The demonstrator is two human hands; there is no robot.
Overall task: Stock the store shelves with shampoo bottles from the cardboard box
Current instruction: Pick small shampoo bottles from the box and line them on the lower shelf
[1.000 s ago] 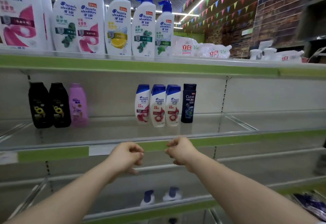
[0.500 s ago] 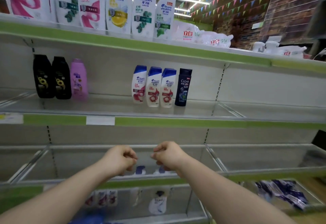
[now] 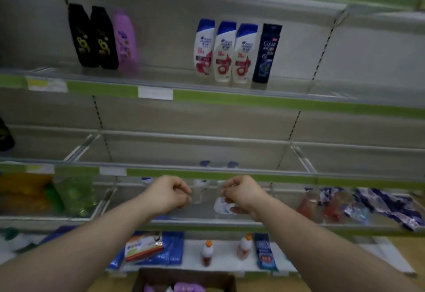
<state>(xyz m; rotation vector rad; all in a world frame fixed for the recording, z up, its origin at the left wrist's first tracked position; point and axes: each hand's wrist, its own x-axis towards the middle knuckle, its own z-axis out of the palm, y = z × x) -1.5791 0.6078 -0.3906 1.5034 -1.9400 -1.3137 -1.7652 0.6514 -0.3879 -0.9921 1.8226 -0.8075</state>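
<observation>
The store shelves [image 3: 230, 99] fill the view. Below them, at the bottom edge, stands the cardboard box [image 3: 149, 279], with purple shampoo bottles [image 3: 188, 287] lying inside. They look like smooth, stiff plastic, probably fairly heavy if full and a little slippery, so a grip round the middle of the body seems safest. The left hand [image 3: 167, 196] and right hand [image 3: 243, 194] hover before the lower shelves, fingers curled in, holding nothing.
</observation>
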